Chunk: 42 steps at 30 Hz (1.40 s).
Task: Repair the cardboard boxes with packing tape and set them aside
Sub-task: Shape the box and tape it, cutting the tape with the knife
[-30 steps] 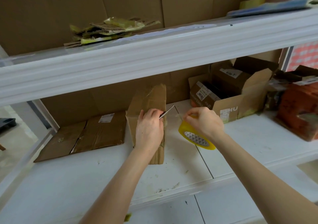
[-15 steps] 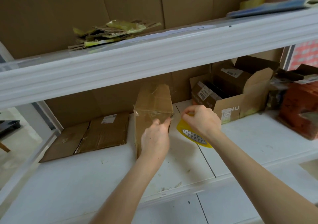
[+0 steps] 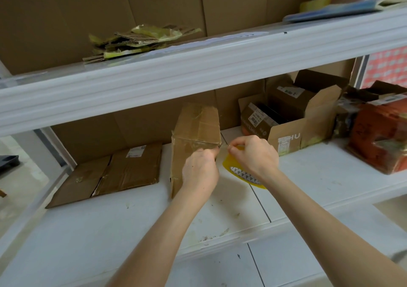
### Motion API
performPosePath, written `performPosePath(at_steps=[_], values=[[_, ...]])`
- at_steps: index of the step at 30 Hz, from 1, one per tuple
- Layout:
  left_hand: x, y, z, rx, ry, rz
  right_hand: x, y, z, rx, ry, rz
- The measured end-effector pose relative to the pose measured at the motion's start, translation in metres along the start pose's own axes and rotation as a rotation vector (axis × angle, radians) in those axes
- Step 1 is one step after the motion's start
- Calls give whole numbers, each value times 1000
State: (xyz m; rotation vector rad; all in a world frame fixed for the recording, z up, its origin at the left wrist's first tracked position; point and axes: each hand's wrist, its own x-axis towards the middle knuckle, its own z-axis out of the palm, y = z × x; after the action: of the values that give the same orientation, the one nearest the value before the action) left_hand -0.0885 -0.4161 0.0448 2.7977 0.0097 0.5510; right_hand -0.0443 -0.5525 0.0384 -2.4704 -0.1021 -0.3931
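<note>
Two hands are seen at an upright cardboard box, which is stood on the white shelf. The left hand is curled against its upper front corner; whether anything is gripped cannot be told. The yellow tape roll is grasped by the right hand, just beside the box.

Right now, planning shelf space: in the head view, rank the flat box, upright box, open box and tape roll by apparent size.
1. The flat box and the open box: about alike, unranked.
2. The upright box.
3. Smallest: the tape roll, partly hidden by the right hand.
</note>
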Motion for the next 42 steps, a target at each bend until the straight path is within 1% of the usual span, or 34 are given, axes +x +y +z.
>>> performPosePath(at_steps=[3,5,8,11,15,18,20,22,23,24,26,27,28,29,32,37,38,39,40,42], values=[[-9,-8,-1,-39,-8,10,4,4,-5,-43,29,31],[-12,-9,-1,-44,-23,7,5,4,-7,-52,28,15],[-7,-7,2,2,-30,-12,0,2,-4,-34,7,-20],[-4,-3,3,40,-24,-12,-4,-1,-3,-60,16,-24],[3,0,2,56,-23,-8,-7,-6,-3,-71,0,-79],[3,1,6,90,-23,-11,-11,-2,-7,-49,-30,-67],[6,-1,11,131,-69,-40,-14,-2,-10,-16,-24,-66],[4,-13,16,153,-178,-106,-11,-8,-16,89,31,-72],[-2,-21,19,117,-221,-132,-8,-9,-19,114,55,-72],[-8,-28,21,57,-226,-126,-5,-7,-23,107,74,-64],[-15,-40,24,-35,-127,-77,2,5,-27,85,65,-26],[-15,-43,27,-55,-68,-49,4,13,-27,116,42,0],[-14,-45,32,-59,-43,-13,5,22,-24,184,17,30],[-13,-44,39,-52,-55,23,5,29,-20,279,-2,61],[-17,-49,64,-26,-170,45,-1,40,-5,496,-39,137],[-38,-62,105,60,-456,-9,-8,50,6,625,-62,171],[-40,-65,108,63,-454,-14,-8,52,6,634,-65,175],[-39,-65,108,30,-390,-15,-8,54,5,638,-71,178],[-35,-62,104,-56,-281,-23,-9,56,5,636,-80,178],[-20,-43,85,-319,-45,-4,-9,58,6,611,-96,159]])
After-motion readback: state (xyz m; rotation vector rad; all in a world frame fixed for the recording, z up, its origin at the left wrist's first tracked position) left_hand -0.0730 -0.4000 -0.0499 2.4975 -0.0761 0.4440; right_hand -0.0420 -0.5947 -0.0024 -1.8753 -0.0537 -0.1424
